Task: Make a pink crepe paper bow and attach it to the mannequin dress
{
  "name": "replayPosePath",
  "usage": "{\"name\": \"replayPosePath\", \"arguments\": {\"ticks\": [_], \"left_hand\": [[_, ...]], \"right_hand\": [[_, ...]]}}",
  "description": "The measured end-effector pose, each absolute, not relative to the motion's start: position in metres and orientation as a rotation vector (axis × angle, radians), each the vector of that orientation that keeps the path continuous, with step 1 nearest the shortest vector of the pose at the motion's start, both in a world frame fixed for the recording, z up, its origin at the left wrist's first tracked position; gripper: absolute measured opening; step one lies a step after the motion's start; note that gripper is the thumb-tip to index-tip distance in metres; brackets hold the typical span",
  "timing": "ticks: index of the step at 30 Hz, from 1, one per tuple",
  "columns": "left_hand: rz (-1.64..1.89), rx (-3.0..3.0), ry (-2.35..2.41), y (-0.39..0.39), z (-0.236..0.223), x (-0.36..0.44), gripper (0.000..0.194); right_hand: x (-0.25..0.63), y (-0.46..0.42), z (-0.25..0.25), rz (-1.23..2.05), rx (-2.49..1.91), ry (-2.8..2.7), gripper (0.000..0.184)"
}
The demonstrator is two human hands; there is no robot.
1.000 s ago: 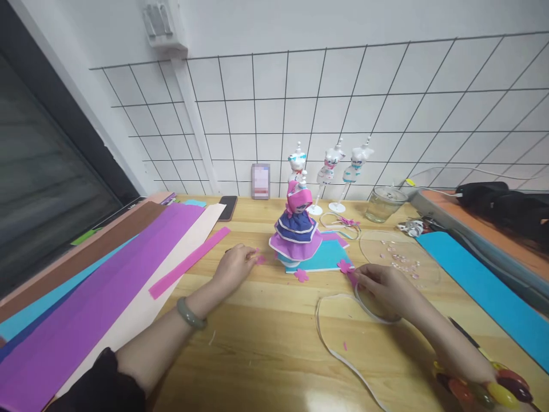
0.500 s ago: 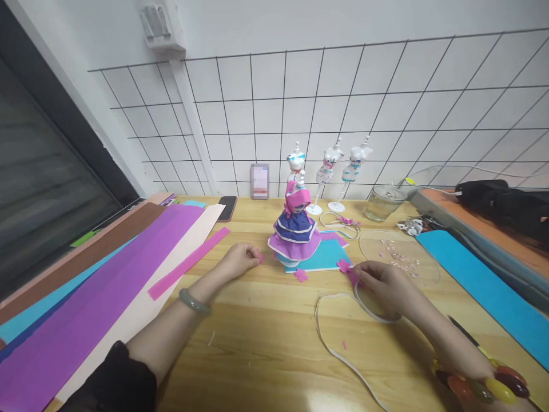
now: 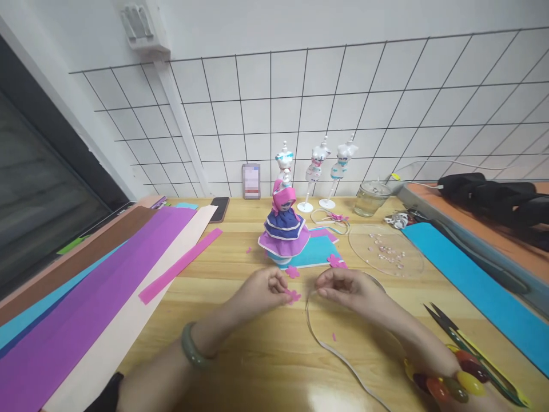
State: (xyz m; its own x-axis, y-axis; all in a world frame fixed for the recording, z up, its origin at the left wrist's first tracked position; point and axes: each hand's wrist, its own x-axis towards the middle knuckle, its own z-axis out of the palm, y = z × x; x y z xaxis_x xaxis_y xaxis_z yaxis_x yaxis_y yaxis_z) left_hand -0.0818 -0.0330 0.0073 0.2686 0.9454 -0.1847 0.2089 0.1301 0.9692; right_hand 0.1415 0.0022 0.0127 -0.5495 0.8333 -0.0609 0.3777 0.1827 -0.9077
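Note:
My left hand (image 3: pixel 262 292), fingers curled, pinches a small pink flower cutout (image 3: pixel 293 296) low over the table. Facing it, my right hand (image 3: pixel 349 290) has its thumb and forefinger together at the thin white cord (image 3: pixel 338 353), which trails toward the front edge. Just beyond lies another pink flower (image 3: pixel 292 272). A further pink flower (image 3: pixel 334 261) rests on the corner of a blue sheet (image 3: pixel 321 250). Behind my hands stands a small dress form (image 3: pixel 283 220) in a pink, navy and purple layered dress with white trim.
Three white mini mannequins (image 3: pixel 317 163) stand at the back beside a glass jar (image 3: pixel 371 199). Clear gems lie on a round transparent plate (image 3: pixel 388 249). Scissors (image 3: pixel 467 343) are beneath my right forearm. Coloured strips (image 3: pixel 107 274) cover the left side; a phone (image 3: pixel 251 182) leans on the wall.
Both hands have come closer together and nearer to me. My left hand brings the pink flower rightward; my right hand has left the flowers on the blue sheet and moved to the cord.

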Motion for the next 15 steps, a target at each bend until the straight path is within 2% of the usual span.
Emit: {"name": "replayPosePath", "arguments": {"ticks": [6,11,15], "left_hand": [[0.876,1.396,1.145,-0.028,-0.008,-0.049,0.018],[0.88,1.379,1.148,-0.025,-0.015,-0.045,0.013],[0.87,1.497,1.405,-0.018,-0.024,-0.055,0.024]], "right_hand": [[0.129,-0.007,0.013,1.475,-1.055,-1.969,0.023],[0.13,-0.003,0.006,1.426,-1.054,-1.983,0.021],[0.137,0.005,0.003,1.361,-1.065,-1.976,0.023]]}}
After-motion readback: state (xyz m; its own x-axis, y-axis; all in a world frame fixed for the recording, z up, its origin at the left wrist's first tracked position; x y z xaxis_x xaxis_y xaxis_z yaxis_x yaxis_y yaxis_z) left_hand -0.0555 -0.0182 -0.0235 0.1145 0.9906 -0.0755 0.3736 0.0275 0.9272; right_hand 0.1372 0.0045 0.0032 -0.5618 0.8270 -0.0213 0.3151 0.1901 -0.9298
